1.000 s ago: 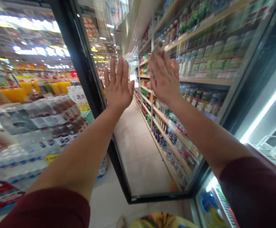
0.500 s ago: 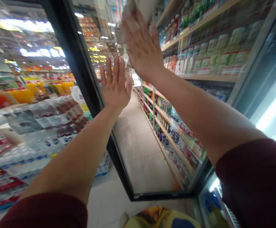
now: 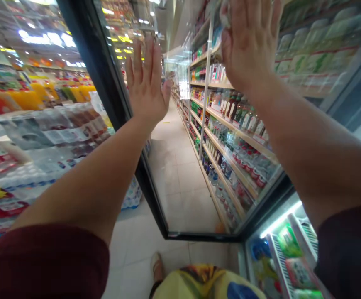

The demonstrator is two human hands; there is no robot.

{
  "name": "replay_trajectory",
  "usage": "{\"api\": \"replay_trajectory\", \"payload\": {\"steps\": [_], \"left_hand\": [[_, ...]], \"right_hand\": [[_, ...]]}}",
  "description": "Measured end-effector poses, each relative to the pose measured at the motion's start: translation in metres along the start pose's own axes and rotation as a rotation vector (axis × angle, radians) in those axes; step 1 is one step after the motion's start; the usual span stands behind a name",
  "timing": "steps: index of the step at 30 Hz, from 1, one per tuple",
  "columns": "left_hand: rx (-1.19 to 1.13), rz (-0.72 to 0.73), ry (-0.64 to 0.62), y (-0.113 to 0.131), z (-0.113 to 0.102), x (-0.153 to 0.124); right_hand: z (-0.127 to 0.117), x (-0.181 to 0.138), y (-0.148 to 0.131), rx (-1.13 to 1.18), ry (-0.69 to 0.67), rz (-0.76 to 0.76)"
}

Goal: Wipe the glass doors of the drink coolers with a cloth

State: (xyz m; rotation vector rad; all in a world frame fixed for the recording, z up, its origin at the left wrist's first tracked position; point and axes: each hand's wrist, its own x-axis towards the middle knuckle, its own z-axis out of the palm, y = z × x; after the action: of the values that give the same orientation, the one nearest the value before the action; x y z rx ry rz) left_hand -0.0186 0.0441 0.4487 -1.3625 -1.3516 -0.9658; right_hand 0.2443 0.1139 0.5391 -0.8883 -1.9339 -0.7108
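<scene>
My left hand (image 3: 146, 83) lies open and flat against the glass door (image 3: 186, 187) of a cooler, fingers pointing up, close to the door's black frame (image 3: 106, 95). My right hand (image 3: 249, 41) is higher and further right on the same pane. Its fingers are stretched out and press a white cloth (image 3: 225, 12) to the glass; only a corner of the cloth shows past the thumb side. Both forearms are bare, with dark red sleeves pushed up.
Packs of bottled drinks (image 3: 43, 133) are stacked at the left of the tiled aisle (image 3: 174, 166). Shelves of bottles (image 3: 230, 137) show through the glass. The lit cooler interior (image 3: 289, 257) with packets is at bottom right. My shoe (image 3: 157, 265) is below.
My right hand with the cloth went up the glass, then across to the right. My left hand slid a little higher, still flat on the pane.
</scene>
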Motion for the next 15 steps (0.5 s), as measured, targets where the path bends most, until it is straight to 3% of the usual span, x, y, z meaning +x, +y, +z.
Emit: {"api": "replay_trajectory", "payload": {"steps": [4,8,12,15], "left_hand": [[0.133,0.107,0.068,-0.012,0.014,0.002],[0.126,0.086,0.038,-0.016,0.015,0.004],[0.125,0.031,-0.109,-0.005,-0.001,0.005],[0.052,0.027,-0.127,0.005,-0.011,0.006]], "right_hand": [[0.014,-0.023,0.016,-0.039,0.051,0.068],[0.031,-0.074,0.016,-0.039,0.167,0.053],[0.05,-0.126,0.024,-0.048,0.089,0.084],[0.057,-0.139,0.034,-0.035,0.029,0.049]]}}
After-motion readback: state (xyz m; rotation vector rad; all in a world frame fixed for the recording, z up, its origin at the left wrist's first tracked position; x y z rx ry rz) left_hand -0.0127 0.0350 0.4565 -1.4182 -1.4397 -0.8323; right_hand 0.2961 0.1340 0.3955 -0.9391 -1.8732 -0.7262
